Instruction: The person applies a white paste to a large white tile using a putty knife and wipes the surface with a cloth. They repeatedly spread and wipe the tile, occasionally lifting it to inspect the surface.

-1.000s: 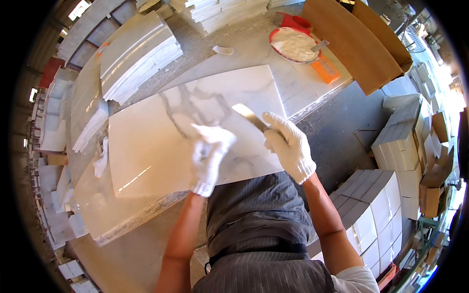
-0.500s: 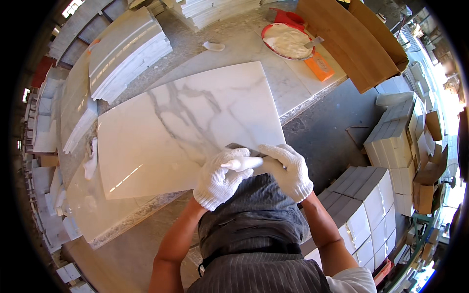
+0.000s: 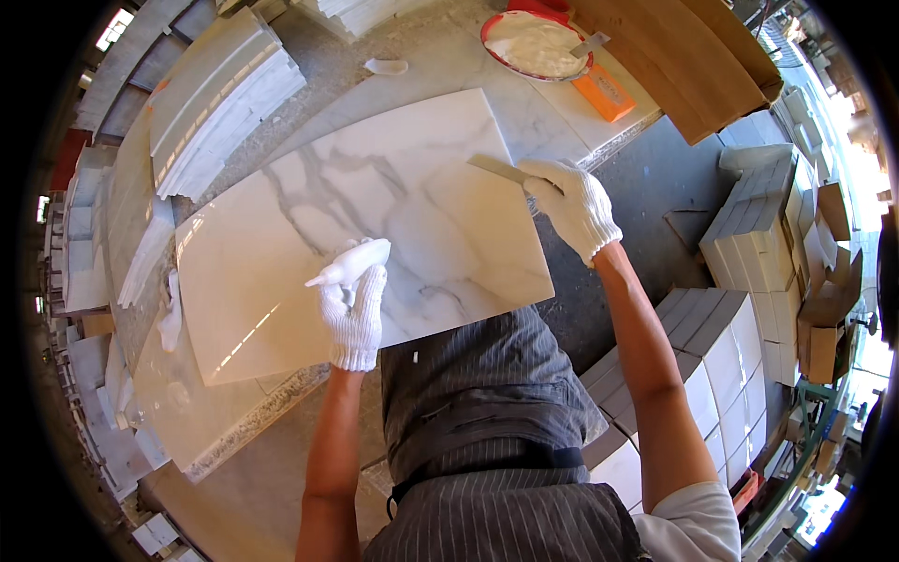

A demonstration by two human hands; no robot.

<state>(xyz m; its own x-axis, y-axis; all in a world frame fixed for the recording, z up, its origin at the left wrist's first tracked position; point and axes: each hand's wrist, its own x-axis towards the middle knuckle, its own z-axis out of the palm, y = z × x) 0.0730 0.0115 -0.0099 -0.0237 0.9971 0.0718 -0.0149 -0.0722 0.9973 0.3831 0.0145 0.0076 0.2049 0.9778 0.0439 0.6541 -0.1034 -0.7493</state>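
A white marble-look slab (image 3: 421,197) with grey veins lies in front of me, its near edge at my striped apron. Above its near left part, my left hand (image 3: 354,318), in a white knitted glove, is closed around a white squeeze bottle (image 3: 358,262); the pointed nozzle is toward the left. My gloved right hand (image 3: 576,208) grips a flat metal scraper (image 3: 496,168) at the slab's right edge. The blade reaches in over the slab's surface; whether it touches cannot be made out. A tiny white piece (image 3: 416,357) shows against the dark apron.
Beyond the slab stand a red-rimmed bowl of white paste (image 3: 534,45) with a blade in it, an orange box (image 3: 604,92) and a cardboard box (image 3: 674,66). Stacked slabs (image 3: 225,103) are at far left. White cartons (image 3: 702,393) are piled on the right.
My hands have parted from close together at the slab's near edge. The left moved left with the bottle; the right moved away and right with the scraper. The view shifted slightly.
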